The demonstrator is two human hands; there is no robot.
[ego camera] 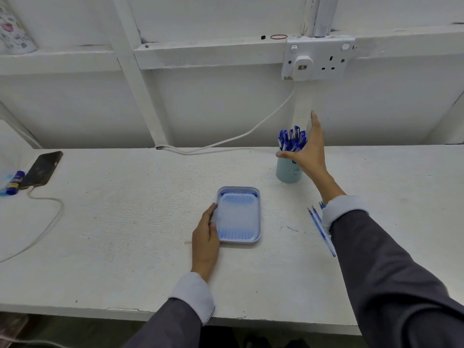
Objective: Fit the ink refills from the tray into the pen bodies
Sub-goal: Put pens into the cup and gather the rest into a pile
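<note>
Stretching across the view, a white table (130, 222) carried everything. Next in size, a pale blue tray (238, 189) sat near its middle, with the ink refills (237, 217) lying side by side inside it, blurred into a blue and clear sheet. The left hand (204, 244) held the tray's left rim, thumb laid along the edge and fingers curled against the side. The right hand (310, 151) was stretched out wide, fingers apart and holding nothing, its palm in front of the capped blue pens (291, 139) standing in a light blue cup (287, 173) behind and right of the tray; whether the thumb touched the cup's rim I could not tell. A dark phone (42, 169) lay far left on its cable. Thin blue sticks (321, 229), pens or refills, lay just beside the right sleeve.
</note>
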